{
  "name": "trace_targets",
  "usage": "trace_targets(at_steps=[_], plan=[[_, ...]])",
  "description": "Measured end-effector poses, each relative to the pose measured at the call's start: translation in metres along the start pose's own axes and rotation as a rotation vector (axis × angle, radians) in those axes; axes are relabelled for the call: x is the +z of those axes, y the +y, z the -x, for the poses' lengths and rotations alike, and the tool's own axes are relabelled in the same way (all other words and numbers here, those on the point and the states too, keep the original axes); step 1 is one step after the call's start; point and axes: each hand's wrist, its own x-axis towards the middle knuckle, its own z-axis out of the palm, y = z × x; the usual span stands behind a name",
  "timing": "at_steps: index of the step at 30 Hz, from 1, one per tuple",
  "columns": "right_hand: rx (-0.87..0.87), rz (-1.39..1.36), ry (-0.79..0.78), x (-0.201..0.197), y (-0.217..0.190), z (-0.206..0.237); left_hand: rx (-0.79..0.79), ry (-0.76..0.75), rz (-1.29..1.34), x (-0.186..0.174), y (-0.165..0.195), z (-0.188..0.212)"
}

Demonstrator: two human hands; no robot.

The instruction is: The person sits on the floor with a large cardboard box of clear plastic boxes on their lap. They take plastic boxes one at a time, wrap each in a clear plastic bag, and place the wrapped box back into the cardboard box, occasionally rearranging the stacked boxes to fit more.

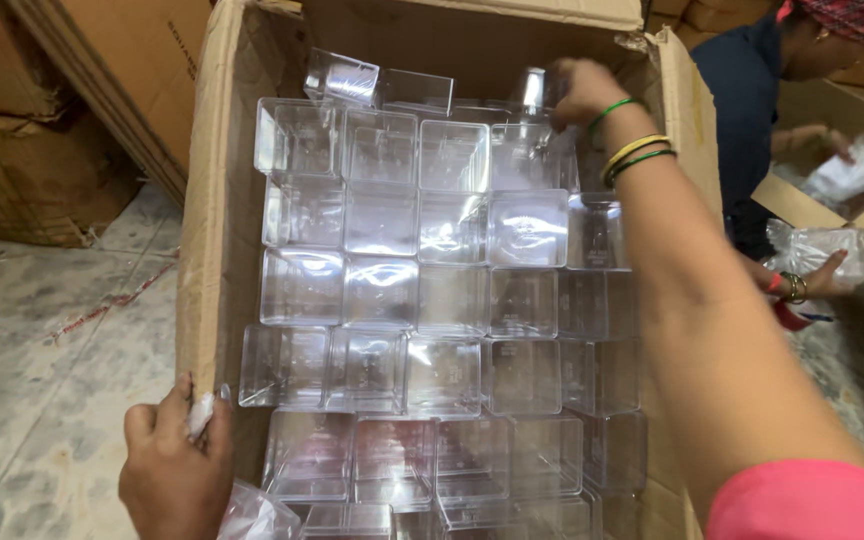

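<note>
Right grip: the right hand (584, 92) reaches to the far row of the carton, fingers curled round a clear plastic box (533, 92) that stands lifted above its neighbours; it looks pinched at the top edge, though the fingertips are partly hidden behind the plastic.

Left grip: the left hand (174, 465) is closed over the near left wall of the cardboard carton (210, 250), thumb and fingers pressed on the rim with a scrap of clear film (202, 412) trapped under them. This hold seems to steady the carton.

Held box: at the far right of the carton, just beside the back wall, raised out of the grid.

Packing: the clear square boxes (382, 290) stand open side up in tight rows, wall touching wall, so none can tip or slide. Two more (377, 82) sit tilted on top at the far left, loose from the grid.

Edges: the carton's walls rise above the boxes on the left and back; the right flap (687, 90) is torn and leans outward, close to the reaching forearm.

Open room: almost none between the boxes, so a box can only come straight up. Space is free above the carton.

Surroundings: tiled floor (42, 350) at left with stacked cardboard cartons (22, 150) well apart; at right another person's hand (802, 285) holds a clear plastic bag (842, 250) near a second open box.
</note>
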Motion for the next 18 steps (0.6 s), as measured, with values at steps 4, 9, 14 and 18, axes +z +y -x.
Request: trace_targets(at_steps=[4,9,14,18], plan=[[-0.369,0.114,0.555,-0.01,0.004,0.027,0.025,-0.032,0.022,-0.012,0.006,0.0],[-0.434,-0.208,0.108,0.0,0.005,0.144,0.094,-0.009,0.054,-0.021,0.012,0.0],[-0.291,-0.042,-1.089,0.059,0.004,0.275,0.121,-0.022,0.053,-0.025,0.013,0.0],[-0.236,-0.101,-1.136,0.135,0.019,0.335,0.143,-0.007,0.054,-0.024,0.011,0.0]])
